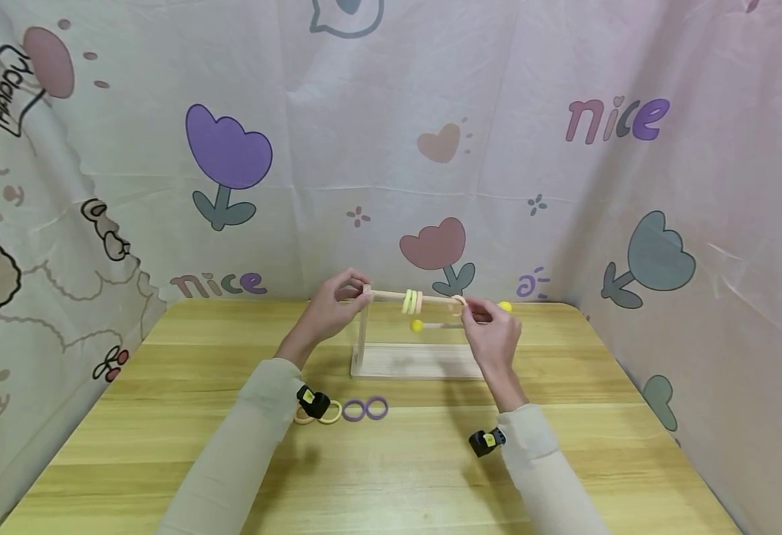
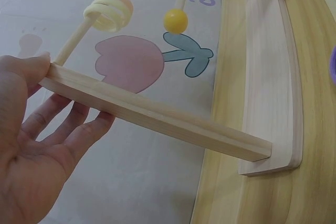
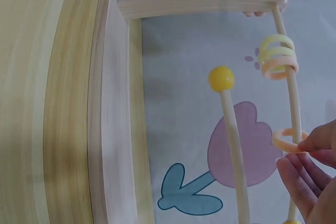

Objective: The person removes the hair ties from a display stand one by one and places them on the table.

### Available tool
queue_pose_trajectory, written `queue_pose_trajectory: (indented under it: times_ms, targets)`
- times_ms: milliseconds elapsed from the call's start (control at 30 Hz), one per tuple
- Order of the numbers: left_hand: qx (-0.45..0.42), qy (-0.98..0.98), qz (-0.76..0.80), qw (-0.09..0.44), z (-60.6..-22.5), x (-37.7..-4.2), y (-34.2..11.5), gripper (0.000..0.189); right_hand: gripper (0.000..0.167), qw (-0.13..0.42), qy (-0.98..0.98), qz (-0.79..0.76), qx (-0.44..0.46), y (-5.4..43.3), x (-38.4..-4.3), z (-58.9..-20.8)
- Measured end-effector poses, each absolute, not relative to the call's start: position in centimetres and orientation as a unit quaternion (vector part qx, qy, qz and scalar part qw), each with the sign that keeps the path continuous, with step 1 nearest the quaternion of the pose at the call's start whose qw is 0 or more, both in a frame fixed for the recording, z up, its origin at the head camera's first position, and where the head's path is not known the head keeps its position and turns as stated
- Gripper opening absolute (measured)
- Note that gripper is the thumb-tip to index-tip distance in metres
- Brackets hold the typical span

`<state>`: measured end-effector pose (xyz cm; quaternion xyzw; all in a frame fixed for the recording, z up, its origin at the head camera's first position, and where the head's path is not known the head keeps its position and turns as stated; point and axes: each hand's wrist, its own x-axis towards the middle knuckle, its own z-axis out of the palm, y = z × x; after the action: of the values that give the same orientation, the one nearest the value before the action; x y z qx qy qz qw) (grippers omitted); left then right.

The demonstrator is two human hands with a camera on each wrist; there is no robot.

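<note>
A wooden stand (image 1: 418, 361) has a long base, a left post (image 2: 157, 111) and a top rod (image 3: 295, 103). My left hand (image 1: 332, 305) grips the upper end of that post, its thumb on top and fingers beneath. Two pale yellow rings (image 3: 277, 43) and a peach ring (image 3: 273, 67) hang together on the rod near the left hand. Farther right, my right hand (image 1: 494, 333) pinches another peach ring (image 3: 286, 145), which encircles the rod. A lower rod with a yellow ball (image 3: 221, 79) at its tip extends below; the right hand hides part of it in the head view.
On the wooden table (image 1: 431, 475), in front of the stand, lie two purple rings (image 1: 377, 398) (image 1: 354, 401), a yellow ring (image 1: 330, 422) and a peach ring (image 1: 303, 421) partly behind the left wrist camera (image 1: 314, 401). A patterned cloth (image 1: 337, 148) hangs behind the table.
</note>
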<state>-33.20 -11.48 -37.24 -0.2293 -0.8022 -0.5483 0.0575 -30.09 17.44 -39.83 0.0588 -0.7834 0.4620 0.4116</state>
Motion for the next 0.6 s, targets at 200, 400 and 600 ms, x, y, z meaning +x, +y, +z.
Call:
queue_pose_trajectory:
  times_ms: [200,400,600]
  targets:
    - [-0.234,-0.802,-0.547,0.059,-37.1,-33.1,-11.5,0.018,0.013,0.411,-0.786,0.461,0.041,18.1,-30.0,-39.9]
    - [-0.239,-0.801,-0.545,0.061,-37.1,-33.1,-11.6,0.018,0.013,0.411,-0.787,0.459,0.029,18.9,-30.0,-39.9]
    - [-0.239,-0.801,-0.546,0.061,-37.2,-33.1,-11.6,0.016,0.013,0.413,-0.787,0.459,0.019,19.5,-29.9,-39.8]
